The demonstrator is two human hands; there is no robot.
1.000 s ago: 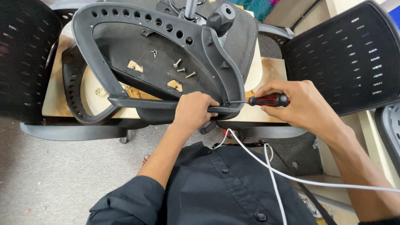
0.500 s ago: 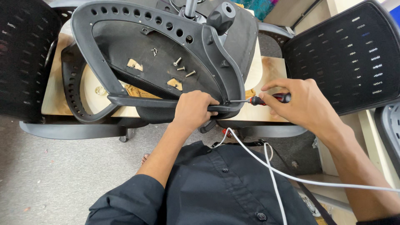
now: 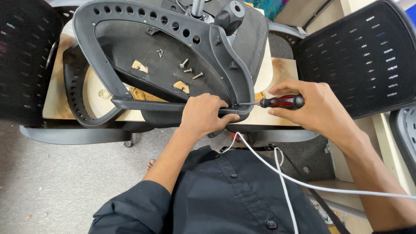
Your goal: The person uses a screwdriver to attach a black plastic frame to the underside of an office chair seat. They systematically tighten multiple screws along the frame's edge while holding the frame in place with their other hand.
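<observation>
Here, left hand (image 3: pixel 203 115) gripping frame (image 3: pixel 130 104), right hand (image 3: pixel 314 106) holding screwdriver (image 3: pixel 281 102)

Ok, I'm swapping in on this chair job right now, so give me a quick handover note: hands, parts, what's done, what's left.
Left hand: gripping the lower edge of the grey chair frame, which lies on the wooden table.
Right hand: holds the red and black screwdriver, tip at the frame's right corner.
Three loose screws lie on the black seat pad inside the frame.
Done: cannot tell how many screws are in.
Left: likely the corner screw under the tip and the three loose ones.
</observation>
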